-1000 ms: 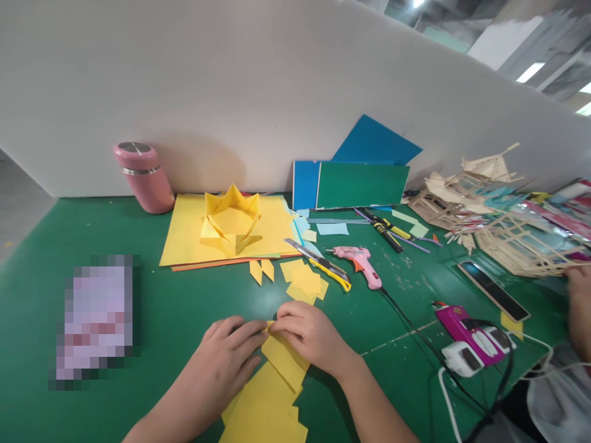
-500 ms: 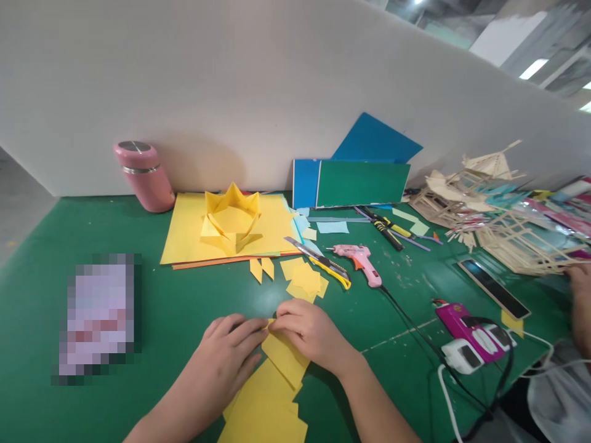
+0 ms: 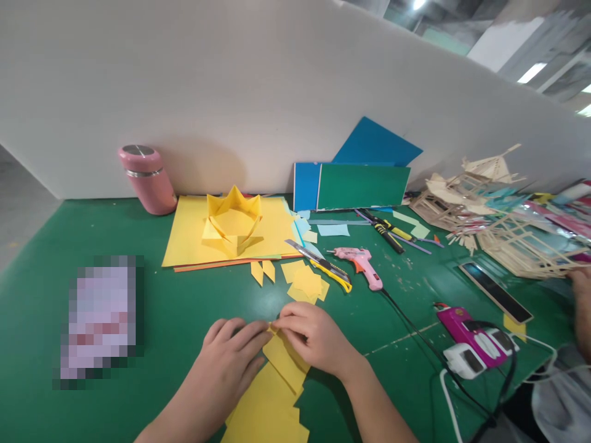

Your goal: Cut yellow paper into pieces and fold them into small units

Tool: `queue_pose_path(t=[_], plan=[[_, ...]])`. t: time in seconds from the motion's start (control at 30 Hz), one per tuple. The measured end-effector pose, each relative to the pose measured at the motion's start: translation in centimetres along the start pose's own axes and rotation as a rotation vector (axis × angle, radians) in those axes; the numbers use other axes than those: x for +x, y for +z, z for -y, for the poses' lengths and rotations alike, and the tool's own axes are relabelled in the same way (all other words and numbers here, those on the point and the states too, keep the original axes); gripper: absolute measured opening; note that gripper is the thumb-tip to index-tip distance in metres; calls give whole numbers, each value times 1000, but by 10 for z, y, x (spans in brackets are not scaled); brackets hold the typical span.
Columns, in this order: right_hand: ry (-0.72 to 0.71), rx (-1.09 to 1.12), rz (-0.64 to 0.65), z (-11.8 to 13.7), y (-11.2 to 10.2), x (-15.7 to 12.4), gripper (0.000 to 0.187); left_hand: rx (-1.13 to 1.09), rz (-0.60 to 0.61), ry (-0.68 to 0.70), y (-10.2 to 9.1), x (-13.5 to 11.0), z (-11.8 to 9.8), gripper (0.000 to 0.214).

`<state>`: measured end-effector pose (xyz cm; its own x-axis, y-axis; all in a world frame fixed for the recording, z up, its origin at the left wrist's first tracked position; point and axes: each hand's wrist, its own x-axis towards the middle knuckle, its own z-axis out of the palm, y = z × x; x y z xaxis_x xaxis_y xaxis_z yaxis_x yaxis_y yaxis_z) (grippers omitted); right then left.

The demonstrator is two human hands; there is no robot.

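Both my hands rest on a folded yellow paper piece (image 3: 282, 360) lying on the green table (image 3: 184, 307). My left hand (image 3: 226, 363) presses on its left part with fingers flat and close together. My right hand (image 3: 310, 335) pinches the paper's top corner between thumb and fingers. More yellow sheets (image 3: 265, 418) lie under it toward me. Small yellow paper squares (image 3: 305, 280) sit just beyond my hands. A folded yellow paper crown (image 3: 232, 218) stands on a large yellow sheet (image 3: 189, 237) farther back.
A pink flask (image 3: 148, 178) stands at the back left. A yellow utility knife (image 3: 323, 266), pink glue gun (image 3: 360, 261) with cord, blue and green card (image 3: 360, 178), a phone (image 3: 494, 290) and stick models (image 3: 508, 234) lie right. Another person's hand (image 3: 582, 304) is at the right edge.
Hardly anything has moved. My fingers have shifted slightly on the yellow paper's top corner, and the view has tilted a little.
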<state>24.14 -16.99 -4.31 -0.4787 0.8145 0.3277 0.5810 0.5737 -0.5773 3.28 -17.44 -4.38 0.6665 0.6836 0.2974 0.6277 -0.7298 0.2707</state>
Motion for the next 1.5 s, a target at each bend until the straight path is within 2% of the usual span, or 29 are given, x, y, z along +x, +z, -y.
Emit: queue_pose_path(t=[0.23,0.43,0.6,0.7,0.87,1.0,1.1,1.23,1.33,1.5], plan=[[9,-19,17,2,0,1,30,8,-2,1,0,0,-2,29],[49,-18,-32,0,1,-1,33,34,-7,6,3,-1,-1,33],[2,-48,4,0,4,1,35,57,-41,-6,6,-1,-2,33],[21,-81,10,0,3,1,33,69,-35,-4,5,-1,-2,33],[60,-112,-45,-6,-5,-3,34,66,-5,-11,5,-2,-2,30],[66,-96,-104,-7,-8,-4,31,53,-49,-24,4,-1,-4,27],[109,-69,-119,-2,-4,0,25,57,-100,-36,4,0,-5,26],[204,-72,-40,8,2,4,12,61,-138,-37,3,1,-5,28],[252,-84,-6,12,4,5,12,60,-138,-28,4,1,-5,31],[324,-156,-32,14,7,4,10,61,-112,-9,6,0,-4,32]])
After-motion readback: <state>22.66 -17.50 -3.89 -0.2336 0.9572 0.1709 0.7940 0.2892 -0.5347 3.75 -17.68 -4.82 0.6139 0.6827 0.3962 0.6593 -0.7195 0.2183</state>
